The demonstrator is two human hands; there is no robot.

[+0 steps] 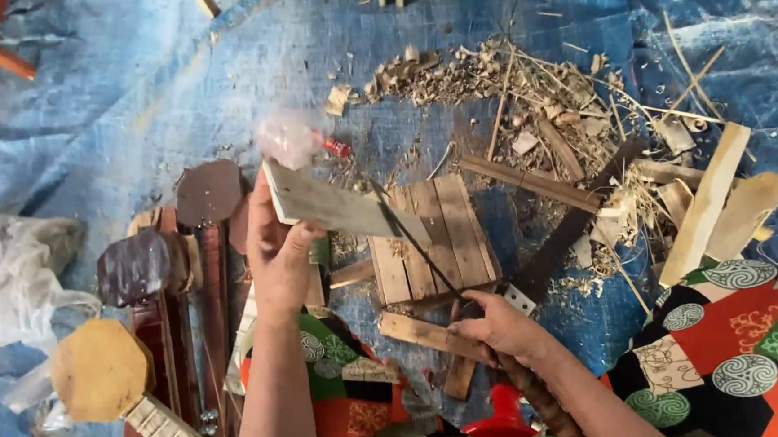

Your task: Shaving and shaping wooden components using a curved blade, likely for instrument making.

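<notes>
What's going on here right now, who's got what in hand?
A person sits over a blue tarp littered with wood shavings. The left hand holds up a flat pale wood piece, while the right hand grips a long thin blade whose tip meets that piece. Below lies a small slatted board; unfinished string instruments lie at the left.
</notes>
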